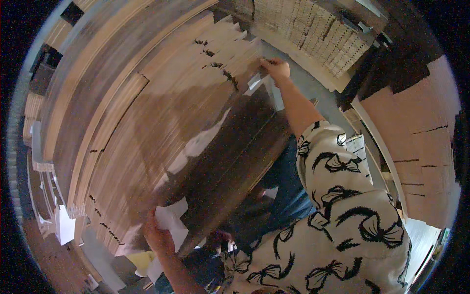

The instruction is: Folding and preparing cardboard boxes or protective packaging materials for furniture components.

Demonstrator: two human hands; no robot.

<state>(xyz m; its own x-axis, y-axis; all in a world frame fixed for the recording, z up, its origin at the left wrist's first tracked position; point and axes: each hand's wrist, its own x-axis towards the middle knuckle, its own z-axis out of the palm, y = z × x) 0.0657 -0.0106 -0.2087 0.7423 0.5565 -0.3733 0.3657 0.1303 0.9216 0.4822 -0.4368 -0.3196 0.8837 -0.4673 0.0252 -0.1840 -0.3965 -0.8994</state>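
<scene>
A long row of flat cardboard sheets point(161, 115) packed side by side runs across the view, their edges toward me and dark slots cut in them. On the near side leans a broad, dark brown cardboard sheet point(220, 161) with a pale ragged strip along its upper edge. At the far end of the row, my right hand point(277, 70) is closed, fingers pinched on the edge of a cardboard sheet. My left hand point(152, 226) is at the near left end of the sheets, beside a white piece of paper point(172, 221); its fingers are blurred and partly hidden.
Stacked cardboard point(313, 36) stands at the far right, past a strip of grey floor point(304, 78). More large cardboard sheets point(416, 142) lie along the right. Further cardboard rows point(93, 93) curve along the left. A yellow piece point(139, 260) lies near my left forearm.
</scene>
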